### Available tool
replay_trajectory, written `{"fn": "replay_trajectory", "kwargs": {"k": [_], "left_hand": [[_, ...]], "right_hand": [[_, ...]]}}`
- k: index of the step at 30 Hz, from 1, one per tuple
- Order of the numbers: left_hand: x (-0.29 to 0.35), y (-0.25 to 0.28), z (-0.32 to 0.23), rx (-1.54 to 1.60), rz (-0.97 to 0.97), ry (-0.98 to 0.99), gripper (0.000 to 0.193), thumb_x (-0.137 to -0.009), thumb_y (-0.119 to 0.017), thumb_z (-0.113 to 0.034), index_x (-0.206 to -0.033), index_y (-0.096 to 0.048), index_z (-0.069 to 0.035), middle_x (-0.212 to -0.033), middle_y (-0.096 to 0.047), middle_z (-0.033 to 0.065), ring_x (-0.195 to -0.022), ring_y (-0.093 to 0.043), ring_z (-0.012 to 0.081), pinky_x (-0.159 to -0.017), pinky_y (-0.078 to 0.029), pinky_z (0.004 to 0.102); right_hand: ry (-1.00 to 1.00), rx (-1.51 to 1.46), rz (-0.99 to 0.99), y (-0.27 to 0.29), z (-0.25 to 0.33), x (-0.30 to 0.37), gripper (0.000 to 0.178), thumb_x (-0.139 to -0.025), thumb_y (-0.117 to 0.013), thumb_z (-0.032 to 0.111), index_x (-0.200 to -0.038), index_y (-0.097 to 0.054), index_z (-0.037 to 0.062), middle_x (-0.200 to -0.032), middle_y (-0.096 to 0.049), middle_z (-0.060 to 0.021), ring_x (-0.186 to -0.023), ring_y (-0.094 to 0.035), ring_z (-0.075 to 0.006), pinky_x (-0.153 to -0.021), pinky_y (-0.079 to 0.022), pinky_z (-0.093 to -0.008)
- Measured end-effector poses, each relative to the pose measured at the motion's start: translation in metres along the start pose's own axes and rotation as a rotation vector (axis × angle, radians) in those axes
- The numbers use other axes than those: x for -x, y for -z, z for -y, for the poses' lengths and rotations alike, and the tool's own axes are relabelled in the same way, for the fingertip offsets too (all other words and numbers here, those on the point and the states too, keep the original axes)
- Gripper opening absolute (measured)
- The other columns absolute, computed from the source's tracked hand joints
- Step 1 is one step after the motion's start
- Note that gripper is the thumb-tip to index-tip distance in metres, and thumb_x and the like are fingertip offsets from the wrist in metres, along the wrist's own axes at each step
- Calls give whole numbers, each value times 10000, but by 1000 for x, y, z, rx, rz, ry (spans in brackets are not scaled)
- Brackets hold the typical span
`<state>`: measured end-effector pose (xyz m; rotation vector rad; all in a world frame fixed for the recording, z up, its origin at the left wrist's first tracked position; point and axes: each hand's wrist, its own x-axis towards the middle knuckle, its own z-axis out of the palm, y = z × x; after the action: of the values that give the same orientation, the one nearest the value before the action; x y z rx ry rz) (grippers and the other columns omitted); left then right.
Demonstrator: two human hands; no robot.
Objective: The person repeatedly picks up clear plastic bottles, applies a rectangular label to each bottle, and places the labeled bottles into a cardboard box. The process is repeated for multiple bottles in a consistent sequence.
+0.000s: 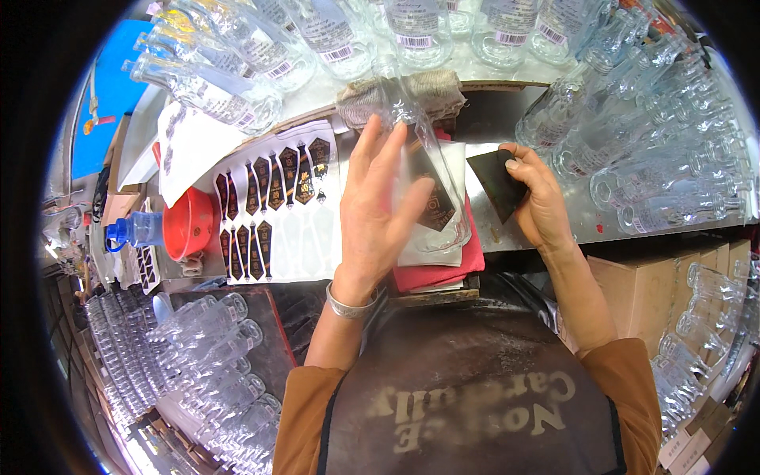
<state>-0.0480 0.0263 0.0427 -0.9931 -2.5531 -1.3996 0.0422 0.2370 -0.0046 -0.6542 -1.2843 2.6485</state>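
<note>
A transparent glass bottle [453, 215] lies on its side in front of me, its neck resting on a rolled grey cloth [439, 89]. A dark tie-shaped label [430, 180] shows on the bottle. My left hand [372, 210] is open, fingers stretched and apart, over the bottle's left side; whether the palm touches the glass I cannot tell. Pinched between thumb and fingers of my right hand [540, 190] is a thin dark scraper [497, 186], held to the right of the bottle and apart from it. Under the bottle lie white sheets and a red cloth [443, 275].
Left of my hand lies a sheet of dark labels [273, 202], some spots bare. Beyond it stand a red bowl [188, 224] and a blue-capped plastic bottle [141, 229]. Rows of glass bottles [416, 39] line the bench's back and right. Cardboard boxes [633, 293] sit lower right.
</note>
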Motion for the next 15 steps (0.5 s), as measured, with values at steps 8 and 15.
{"fn": "replay_trajectory", "kwargs": {"k": [8, 15], "left_hand": [[0, 0, 1, 30, 2, 23, 628, -854, -741, -156, -1433, -522, -47, -1532, -395, 252, -1372, -463, 392, -1084, -420, 434], [2, -7, 6, 160, -35, 87, 786, -833, -755, -126, -1512, -376, -13, -1513, -414, 246, -1368, -469, 370, -1089, -422, 422]], "right_hand": [[374, 411, 146, -31, 26, -24, 327, -913, -642, 61, -1228, -590, -8, -1130, -651, -73, -1046, -595, -114, -912, -482, -264], [750, 942, 288, -79, 64, -61, 288, -903, -652, 56, -1189, -677, 27, -1049, -687, -27, -951, -615, -85, -857, -502, -251]]}}
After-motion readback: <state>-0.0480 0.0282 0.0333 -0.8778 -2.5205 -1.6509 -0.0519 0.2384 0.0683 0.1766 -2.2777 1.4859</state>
